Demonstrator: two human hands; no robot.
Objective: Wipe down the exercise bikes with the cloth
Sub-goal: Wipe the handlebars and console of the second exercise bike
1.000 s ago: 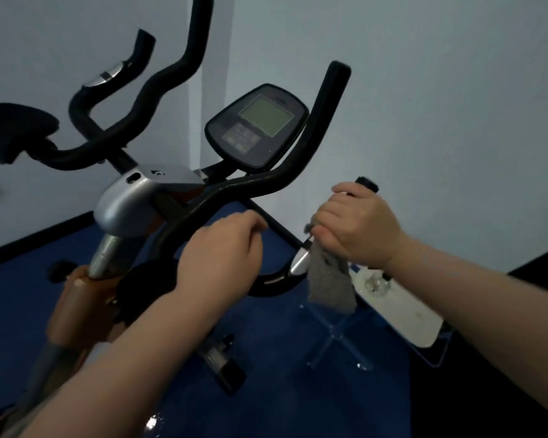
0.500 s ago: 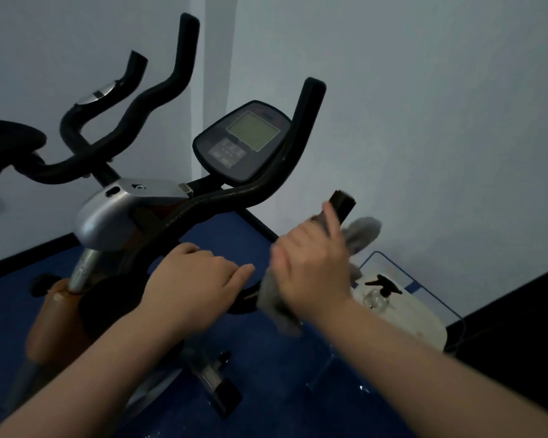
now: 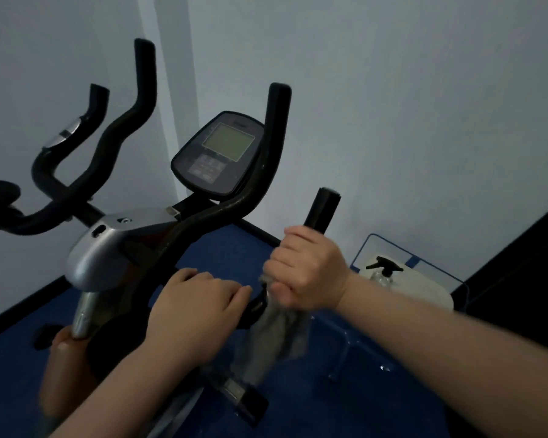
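An exercise bike with black handlebars (image 3: 260, 184), a silver stem cover (image 3: 108, 248) and a console (image 3: 219, 156) fills the left and middle of the view. My right hand (image 3: 307, 273) is wrapped around the near right handlebar grip (image 3: 323, 210), holding a grey cloth (image 3: 272, 339) against it; the cloth hangs down below my fist. My left hand (image 3: 196, 308) rests palm down on the lower bend of the same handlebar, fingers together, just left of the cloth.
A spray bottle (image 3: 383, 270) stands on a white tray (image 3: 424, 289) on a clear-framed stand at the right, by the wall. Blue floor (image 3: 219, 248) lies beneath. A black pedal (image 3: 244, 399) sticks out below my hands. A dark panel (image 3: 519, 263) stands far right.
My right hand has slid down the grip and closed into a fist around it with the cloth, which now hangs below. The view has tilted down slightly.
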